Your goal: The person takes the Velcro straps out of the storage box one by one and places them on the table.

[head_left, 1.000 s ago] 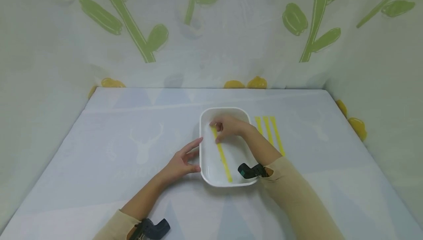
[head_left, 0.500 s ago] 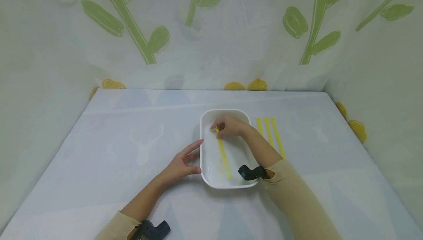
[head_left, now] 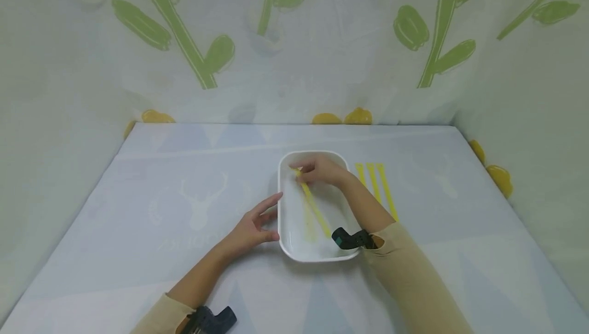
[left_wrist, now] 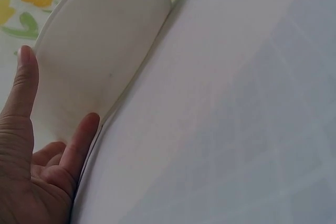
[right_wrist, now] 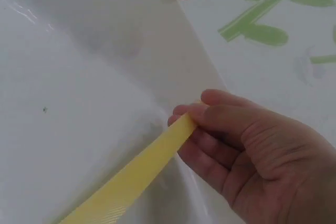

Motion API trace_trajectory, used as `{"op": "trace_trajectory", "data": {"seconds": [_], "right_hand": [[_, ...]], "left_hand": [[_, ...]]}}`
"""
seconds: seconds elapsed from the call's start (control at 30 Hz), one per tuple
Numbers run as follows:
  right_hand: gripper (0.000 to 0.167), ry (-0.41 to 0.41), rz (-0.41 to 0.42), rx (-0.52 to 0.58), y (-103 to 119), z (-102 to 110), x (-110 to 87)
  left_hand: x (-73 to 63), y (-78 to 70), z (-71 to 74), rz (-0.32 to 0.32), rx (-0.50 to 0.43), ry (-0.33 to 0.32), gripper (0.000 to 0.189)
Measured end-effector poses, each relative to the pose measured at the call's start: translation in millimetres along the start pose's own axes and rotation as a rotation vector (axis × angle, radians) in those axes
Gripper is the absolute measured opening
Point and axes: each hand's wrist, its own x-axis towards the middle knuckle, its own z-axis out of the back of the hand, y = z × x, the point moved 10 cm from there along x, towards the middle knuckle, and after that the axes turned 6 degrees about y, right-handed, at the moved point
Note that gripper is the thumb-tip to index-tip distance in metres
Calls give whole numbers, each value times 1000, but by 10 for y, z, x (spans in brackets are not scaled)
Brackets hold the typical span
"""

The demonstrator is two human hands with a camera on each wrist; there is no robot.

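Note:
My right hand [head_left: 320,170] is inside a white rectangular tray [head_left: 291,252], pinching the far end of a yellow cable tie [head_left: 316,208] between thumb and fingers. The cable tie [right_wrist: 142,171] is flat, with fine ridges visible in the right wrist view, and slants down toward the tray's near right side. A faint reflection of it shows on the glossy floor. My left hand [head_left: 250,229] touches the tray's left side with thumb and fingers spread. In the left wrist view, the fingers of this hand [left_wrist: 39,177] lie along the tray's outer wall [left_wrist: 100,51].
Several yellow cable ties [head_left: 385,185] lie side by side on the table just right of the tray, partly hidden by the right forearm. A pale patterned cloth covers the table [head_left: 138,221]. Plant-printed curtains [head_left: 294,68] stand behind and at both sides.
My right hand has drawn the cable tie's far end up slightly, and its near end has swung right, away from its reflection. The left hand and tray stay put.

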Motion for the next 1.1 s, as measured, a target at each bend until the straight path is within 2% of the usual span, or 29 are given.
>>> {"op": "trace_trajectory", "data": {"seconds": [0.17,0.27,0.67,0.9,1.1], "right_hand": [[34,-3,81,115,67,56,-42],[36,11,113,188,106,65,-56],[87,160,165,315,220,0,-82],[93,166,196,301,287,20,-115],[101,145,154,209,338,94,-162]], "left_hand": [[10,-12,-3,-1,-3,1,102],[14,-13,-5,10,-4,1,101],[1,-17,23,-12,-6,-14,104],[-10,-8,26,-2,1,-19,102],[-6,-7,31,4,-2,-23,102]]}}
